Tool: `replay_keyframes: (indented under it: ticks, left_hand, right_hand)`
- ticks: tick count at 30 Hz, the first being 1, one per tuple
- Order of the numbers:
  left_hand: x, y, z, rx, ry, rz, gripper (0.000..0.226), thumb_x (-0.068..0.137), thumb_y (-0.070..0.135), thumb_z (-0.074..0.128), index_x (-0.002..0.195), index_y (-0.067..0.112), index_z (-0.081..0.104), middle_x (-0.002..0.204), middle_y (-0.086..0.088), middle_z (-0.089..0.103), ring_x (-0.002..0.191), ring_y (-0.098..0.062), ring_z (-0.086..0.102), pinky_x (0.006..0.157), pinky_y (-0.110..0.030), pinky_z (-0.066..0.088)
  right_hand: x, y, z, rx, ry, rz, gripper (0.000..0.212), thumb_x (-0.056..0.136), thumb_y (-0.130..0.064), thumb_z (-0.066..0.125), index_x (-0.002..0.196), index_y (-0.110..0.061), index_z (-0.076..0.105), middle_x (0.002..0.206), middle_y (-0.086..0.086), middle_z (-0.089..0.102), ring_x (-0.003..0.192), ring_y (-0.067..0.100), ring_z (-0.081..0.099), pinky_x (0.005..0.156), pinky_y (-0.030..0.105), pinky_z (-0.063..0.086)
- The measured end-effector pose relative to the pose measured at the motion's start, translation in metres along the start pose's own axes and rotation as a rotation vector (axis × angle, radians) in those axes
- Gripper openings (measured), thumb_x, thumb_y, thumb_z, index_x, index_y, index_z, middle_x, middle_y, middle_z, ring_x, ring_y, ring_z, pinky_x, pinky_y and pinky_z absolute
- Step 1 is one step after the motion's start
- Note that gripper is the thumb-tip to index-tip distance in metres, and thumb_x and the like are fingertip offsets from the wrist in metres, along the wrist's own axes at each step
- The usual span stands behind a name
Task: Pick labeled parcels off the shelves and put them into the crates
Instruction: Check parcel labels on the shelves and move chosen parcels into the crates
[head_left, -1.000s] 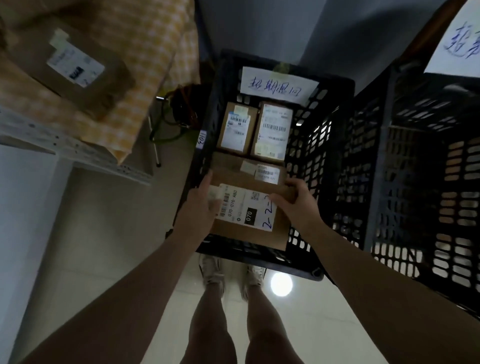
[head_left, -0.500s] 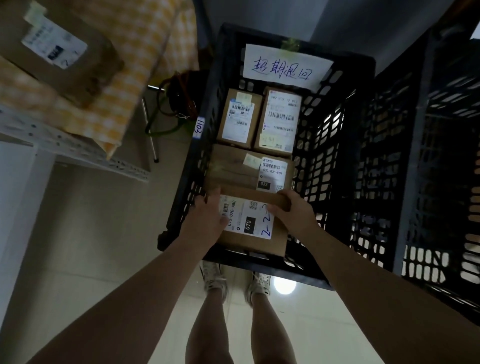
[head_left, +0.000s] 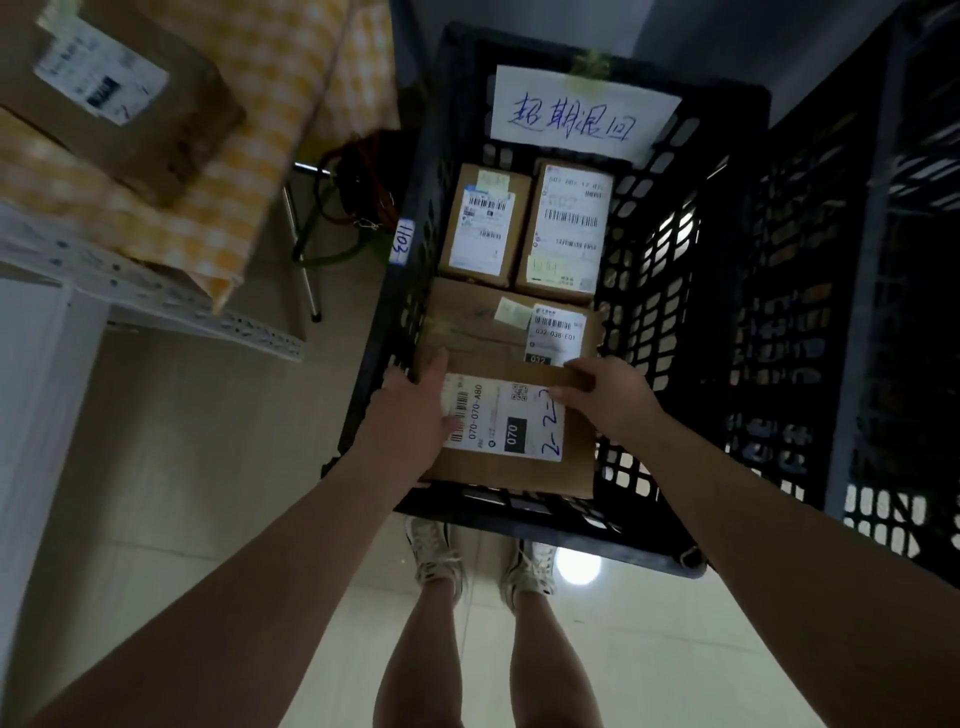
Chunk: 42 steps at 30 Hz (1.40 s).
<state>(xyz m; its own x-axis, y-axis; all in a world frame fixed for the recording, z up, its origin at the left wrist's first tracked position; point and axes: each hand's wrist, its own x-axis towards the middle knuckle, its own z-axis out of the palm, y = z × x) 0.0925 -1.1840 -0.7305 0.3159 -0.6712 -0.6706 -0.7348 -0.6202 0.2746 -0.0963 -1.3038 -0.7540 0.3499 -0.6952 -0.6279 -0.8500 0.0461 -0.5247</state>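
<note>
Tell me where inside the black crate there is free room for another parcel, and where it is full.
Crowded: the far-left parcel, far-right parcel, wide parcel and held parcel, gripped by the left hand and right hand, cover nearly the whole floor. Free: only a narrow strip between the parcels and the crate's right wall, perhaps enough for a hand, not a parcel.

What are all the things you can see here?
Crate: one, black, middle.
Second crate: one, black, right.
Sign: one, white, on crate's far wall.
Held parcel: one, brown, crate's near end.
Other parcels: three, brown, in crate.
Shelf parcel: one, brown, upper left.
Cloth: one, yellow checked, under shelf parcel.
Shelf: one, white, left.
Shoes: two, white, on floor.
Left hand: grips held parcel's left side.
Right hand: grips its right corner.
</note>
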Motion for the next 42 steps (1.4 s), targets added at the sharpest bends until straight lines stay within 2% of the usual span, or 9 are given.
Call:
replay_keyframes:
  ticks: [8,15,18,21,24,29,33,39,42]
  left_hand:
    - [0.012,0.006,0.003,0.055,-0.074,-0.045,0.092,0.091,0.035,0.060,0.151,0.023,-0.008,0.149,-0.029,0.010,0.131,-0.042,0.031,0.107,-0.046,0.032]
    - [0.005,0.000,0.017,-0.015,-0.037,-0.054,0.107,0.083,0.042,0.068,0.147,0.035,-0.018,0.144,-0.026,0.020,0.126,-0.040,0.036,0.103,-0.048,0.034]
    - [0.003,0.003,0.018,-0.139,-0.002,-0.042,0.118,0.073,0.048,0.076,0.146,0.040,-0.016,0.144,-0.024,0.018,0.128,-0.040,0.034,0.103,-0.049,0.034]
    - [0.006,0.006,0.018,-0.252,0.064,-0.039,0.110,0.077,0.039,0.075,0.148,0.039,-0.008,0.146,-0.019,0.016,0.128,-0.037,0.037,0.102,-0.046,0.037]
    - [0.015,0.005,0.018,-0.233,0.097,0.011,0.106,0.077,0.045,0.073,0.149,0.038,-0.004,0.144,-0.020,0.023,0.126,-0.036,0.038,0.100,-0.048,0.038]
    - [0.026,0.010,0.024,-0.386,0.095,-0.042,0.107,0.074,0.047,0.075,0.148,0.037,-0.001,0.143,-0.017,0.020,0.127,-0.034,0.038,0.102,-0.046,0.037]
    - [0.032,0.009,0.029,-0.389,0.169,-0.052,0.104,0.073,0.045,0.076,0.147,0.038,0.004,0.142,-0.016,0.023,0.124,-0.035,0.041,0.099,-0.048,0.041]
    - [0.029,0.025,0.014,-0.235,0.229,-0.013,0.104,0.073,0.060,0.068,0.148,0.041,-0.001,0.141,-0.016,0.030,0.126,-0.037,0.037,0.102,-0.051,0.037]
    - [0.023,0.036,-0.003,-0.215,0.256,-0.024,0.099,0.075,0.069,0.054,0.148,0.041,-0.006,0.143,-0.017,0.027,0.126,-0.038,0.034,0.101,-0.051,0.035]
  right_hand:
    - [0.005,-0.003,0.008,-0.050,0.015,0.096,0.048,0.085,-0.038,0.070,0.125,-0.014,0.056,0.125,0.008,0.058,0.111,0.023,0.055,0.080,0.030,0.048]
    - [-0.009,0.010,0.027,0.269,0.007,0.106,0.053,0.085,-0.028,0.071,0.133,-0.018,0.050,0.129,0.007,0.053,0.108,0.017,0.052,0.085,0.030,0.049]
    - [-0.010,0.007,0.025,0.482,0.095,0.153,0.052,0.088,-0.037,0.067,0.133,-0.019,0.047,0.121,0.000,0.054,0.100,0.011,0.056,0.080,0.024,0.048]
    - [-0.008,0.010,0.018,0.808,0.014,0.308,0.031,0.088,-0.050,0.058,0.105,-0.025,0.058,0.104,-0.003,0.064,0.085,0.006,0.060,0.067,0.021,0.047]
    - [0.001,0.018,0.022,0.979,-0.040,0.515,0.053,0.084,-0.067,0.051,0.107,-0.020,0.064,0.102,0.004,0.068,0.094,0.019,0.062,0.079,0.033,0.049]
    - [0.016,0.017,0.035,1.247,-0.056,0.611,0.029,0.091,-0.035,0.059,0.110,-0.013,0.061,0.082,0.011,0.069,0.072,0.027,0.065,0.064,0.035,0.051]
    - [0.019,0.017,0.042,1.399,-0.119,0.624,0.021,0.093,-0.032,0.054,0.092,-0.013,0.062,0.063,0.010,0.069,0.066,0.028,0.063,0.066,0.037,0.050]
    - [0.005,0.011,0.028,1.472,-0.209,0.465,0.054,0.088,-0.060,0.045,0.114,-0.018,0.067,0.106,0.014,0.072,0.093,0.031,0.070,0.081,0.043,0.051]
    - [-0.006,0.007,-0.004,1.217,-0.241,0.372,0.052,0.078,-0.057,0.061,0.118,-0.025,0.065,0.109,0.007,0.072,0.103,0.027,0.067,0.093,0.046,0.049]
